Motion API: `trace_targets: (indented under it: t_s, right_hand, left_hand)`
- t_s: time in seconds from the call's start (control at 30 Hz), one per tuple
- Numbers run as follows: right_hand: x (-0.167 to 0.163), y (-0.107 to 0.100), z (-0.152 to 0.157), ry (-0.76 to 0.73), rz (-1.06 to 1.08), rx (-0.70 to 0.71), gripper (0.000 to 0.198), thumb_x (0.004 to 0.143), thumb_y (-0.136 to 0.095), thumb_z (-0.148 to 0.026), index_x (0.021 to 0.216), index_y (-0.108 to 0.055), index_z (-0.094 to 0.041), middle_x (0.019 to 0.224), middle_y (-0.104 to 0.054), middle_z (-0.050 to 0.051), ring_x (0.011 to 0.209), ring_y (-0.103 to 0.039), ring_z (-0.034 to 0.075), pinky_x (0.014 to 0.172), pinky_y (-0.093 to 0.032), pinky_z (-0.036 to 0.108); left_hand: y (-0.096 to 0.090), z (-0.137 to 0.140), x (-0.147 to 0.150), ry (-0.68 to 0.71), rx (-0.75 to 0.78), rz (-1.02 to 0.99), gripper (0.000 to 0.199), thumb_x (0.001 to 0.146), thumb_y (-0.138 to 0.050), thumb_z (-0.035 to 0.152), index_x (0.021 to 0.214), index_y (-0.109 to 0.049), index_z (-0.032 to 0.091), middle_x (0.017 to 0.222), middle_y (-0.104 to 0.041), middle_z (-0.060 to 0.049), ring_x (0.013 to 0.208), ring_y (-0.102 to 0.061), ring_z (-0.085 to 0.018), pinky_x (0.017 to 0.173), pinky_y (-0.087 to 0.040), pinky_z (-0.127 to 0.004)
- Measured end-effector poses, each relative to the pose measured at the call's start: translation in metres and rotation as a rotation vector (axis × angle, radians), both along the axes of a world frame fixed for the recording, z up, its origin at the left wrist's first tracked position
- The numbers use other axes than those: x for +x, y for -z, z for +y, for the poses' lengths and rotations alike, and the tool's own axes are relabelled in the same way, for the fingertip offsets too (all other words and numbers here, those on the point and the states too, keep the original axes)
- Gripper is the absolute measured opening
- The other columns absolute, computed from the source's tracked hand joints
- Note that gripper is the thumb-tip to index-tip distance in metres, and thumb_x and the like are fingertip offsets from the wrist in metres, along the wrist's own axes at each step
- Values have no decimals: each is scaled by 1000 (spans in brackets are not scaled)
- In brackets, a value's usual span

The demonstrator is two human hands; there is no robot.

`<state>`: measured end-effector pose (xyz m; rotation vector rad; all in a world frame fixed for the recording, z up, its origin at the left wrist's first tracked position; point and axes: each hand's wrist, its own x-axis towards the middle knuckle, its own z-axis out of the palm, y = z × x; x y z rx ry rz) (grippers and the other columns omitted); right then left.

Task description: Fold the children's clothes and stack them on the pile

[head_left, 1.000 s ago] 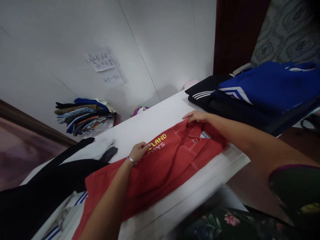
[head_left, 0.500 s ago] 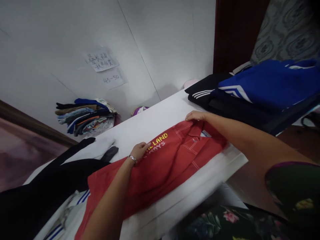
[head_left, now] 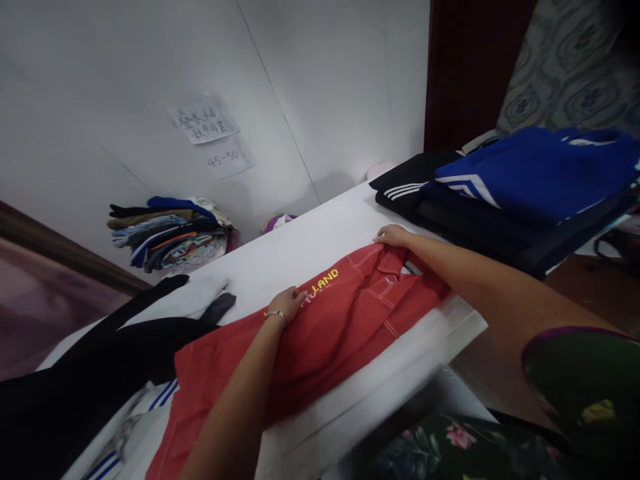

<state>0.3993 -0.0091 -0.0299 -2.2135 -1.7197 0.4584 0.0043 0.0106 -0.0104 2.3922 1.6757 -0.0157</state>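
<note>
A red shirt [head_left: 330,333] with white stitching, a collar and yellow lettering that ends in "LAND" lies stretched along the white table. My left hand [head_left: 289,304], with a bracelet at its wrist, is closed on the cloth beside the lettering and covers part of the print. At the shirt's far edge by the collar, my right hand [head_left: 393,236] pinches the fabric between thumb and fingers. The shirt's lower left part runs under my left forearm.
Black garments [head_left: 135,353] and a white garment with blue stripes [head_left: 163,398] lie on the left. Blue and black clothes [head_left: 535,173] are stacked at right on the table [head_left: 330,220]. Another folded pile [head_left: 170,233] stands by the wall, below paper notes [head_left: 207,123].
My left hand has slid right and slightly up along the lettering, covering different letters. My right hand stays at about the same place by the collar.
</note>
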Motion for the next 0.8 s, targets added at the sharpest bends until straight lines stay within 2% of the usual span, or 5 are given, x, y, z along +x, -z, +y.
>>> trace_targets:
  t_s: [0.2, 0.37, 0.53, 0.63, 0.8]
  right_hand:
    - [-10, 8, -9, 61, -87, 42, 53, 80, -58, -52, 122, -59, -19, 119, -63, 14, 106, -58, 30, 85, -45, 37]
    - [-25, -8, -14, -1, -144, 123, 45, 88, -51, -38, 126, -56, -17, 131, -54, 17, 119, -49, 32, 97, -38, 44]
    - [-70, -19, -26, -270, -151, 266, 54, 92, -42, -49, 138, -44, -22, 151, -31, 10, 139, -22, 28, 111, -20, 43]
    - [-89, -8, -39, -407, -146, 153, 62, 89, -39, -59, 140, -42, -22, 150, -32, 12, 140, -21, 32, 111, -14, 53]
    - [-89, 10, -52, -356, -141, 21, 71, 90, -28, -64, 145, -35, -19, 152, -28, 13, 141, -19, 32, 112, -11, 53]
  left_hand:
    - [5, -8, -2, 9, 176, -19, 30, 86, -47, 47, 88, -60, 20, 91, -66, -8, 89, -60, -24, 72, -40, -31]
    - [12, -11, -1, 40, 238, 26, 32, 90, -43, 43, 95, -61, 18, 101, -64, -10, 97, -58, -26, 79, -40, -35]
    - [12, -10, 1, 51, 243, 36, 33, 90, -42, 44, 95, -62, 18, 100, -65, -10, 96, -58, -26, 79, -41, -36]
    - [8, -13, 3, 28, 236, 51, 37, 91, -40, 45, 94, -64, 18, 99, -66, -10, 97, -59, -26, 83, -40, -37]
    - [9, -18, -1, -199, 340, 61, 42, 91, -38, 46, 112, -61, 19, 120, -62, -12, 116, -50, -28, 104, -25, -51]
